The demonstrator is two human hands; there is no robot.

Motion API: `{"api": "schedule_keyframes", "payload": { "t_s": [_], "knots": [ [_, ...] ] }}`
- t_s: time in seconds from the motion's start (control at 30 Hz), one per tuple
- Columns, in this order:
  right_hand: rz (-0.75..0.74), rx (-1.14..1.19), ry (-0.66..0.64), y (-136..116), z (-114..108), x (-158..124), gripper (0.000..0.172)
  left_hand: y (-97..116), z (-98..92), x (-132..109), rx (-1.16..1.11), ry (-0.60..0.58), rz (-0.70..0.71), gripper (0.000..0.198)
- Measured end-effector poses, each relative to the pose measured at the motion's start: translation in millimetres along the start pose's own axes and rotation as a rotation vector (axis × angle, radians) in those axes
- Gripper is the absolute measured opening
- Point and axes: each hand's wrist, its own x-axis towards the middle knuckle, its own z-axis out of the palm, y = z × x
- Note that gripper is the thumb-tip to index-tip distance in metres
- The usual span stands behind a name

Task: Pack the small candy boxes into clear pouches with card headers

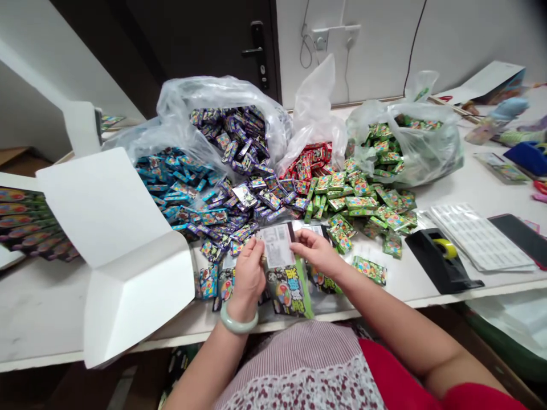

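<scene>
My left hand [248, 272], with a pale green bangle on the wrist, pinches the left edge of a small flat packet [277, 245] with a white printed back. My right hand [317, 250] pinches the same packet at its right edge. Both hold it just above a larger dark and green printed pack [290, 293] lying at the table's front edge. Small blue [179, 182], purple [239, 142], red [310, 162] and green [363, 199] boxes lie heaped right behind my hands.
An open white cardboard box [128, 267] stands at the left. Clear plastic bags [410, 142] hold more small boxes at the back. A black tape dispenser [440, 259], label sheets [478, 236] and a dark phone [523, 236] lie at the right.
</scene>
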Motion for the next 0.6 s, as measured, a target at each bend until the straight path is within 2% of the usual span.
{"api": "schedule_keyframes", "payload": {
  "t_s": [0.1,0.13,0.17,0.3,0.4,0.5,0.6],
  "knots": [
    [0.155,-0.048,-0.186,12,3,-11,0.031,2,-6.4,9,-0.029,0.098,0.081,0.029],
    [0.186,-0.101,-0.209,17,4,-15,0.028,3,-9.2,12,-0.032,0.114,0.089,0.028],
    [0.191,-0.163,-0.191,21,5,-18,0.026,3,-11.7,14,-0.035,0.126,0.092,0.028],
    [0.092,-0.336,0.017,28,11,-23,0.021,1,-15.1,17,-0.056,0.160,0.092,0.031],
    [0.077,-0.399,-0.039,32,13,-28,0.021,1,-15.2,13,-0.068,0.175,0.113,0.029],
    [0.090,-0.504,-0.110,33,10,-40,0.029,5,-18.6,4,-0.031,0.148,0.108,0.025],
    [0.064,-0.424,-0.150,26,6,-50,0.025,7,-21.9,-8,0.031,0.120,0.127,0.035]
  ]
}}
